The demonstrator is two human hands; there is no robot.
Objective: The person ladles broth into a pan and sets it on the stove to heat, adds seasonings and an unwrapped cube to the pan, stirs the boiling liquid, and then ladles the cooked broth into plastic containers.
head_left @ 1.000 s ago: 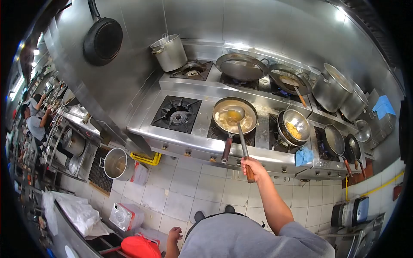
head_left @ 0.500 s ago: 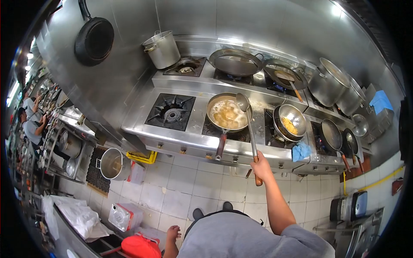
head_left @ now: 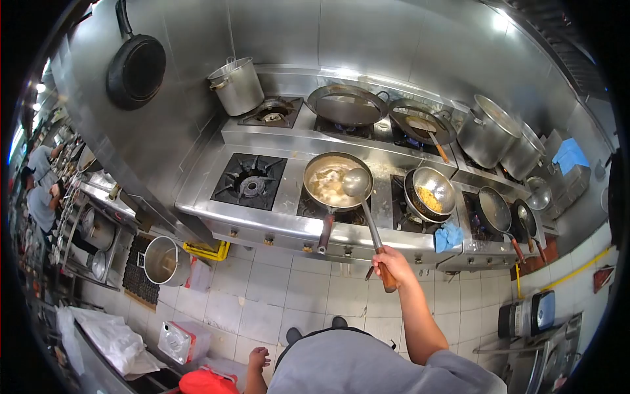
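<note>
My right hand (head_left: 392, 266) is closed around the wooden end of a long-handled ladle (head_left: 375, 226). The ladle's round metal bowl dips into the right side of a frying pan (head_left: 324, 155) of bubbling, pale golden oil with foam on it. This pan sits on a front burner, and its brown handle points toward me. Low by my left side hangs my left hand (head_left: 259, 357), empty, with its fingers loosely bent and apart. A metal bowl (head_left: 441, 179) holding yellow food pieces rests tilted in a dark pan right of the oil.
To the left is a bare burner (head_left: 249, 182). Wide pans (head_left: 348, 105) and tall pots (head_left: 489, 131) line the back. Blue cloth (head_left: 449, 237) lies at the stove's front edge. On the floor at left stand a large pot (head_left: 164, 261) and a tin (head_left: 176, 342).
The ladle's bowl has come down from the pan's far right rim into the oil. My view has shifted slightly, and my left hand still hangs by my side.
</note>
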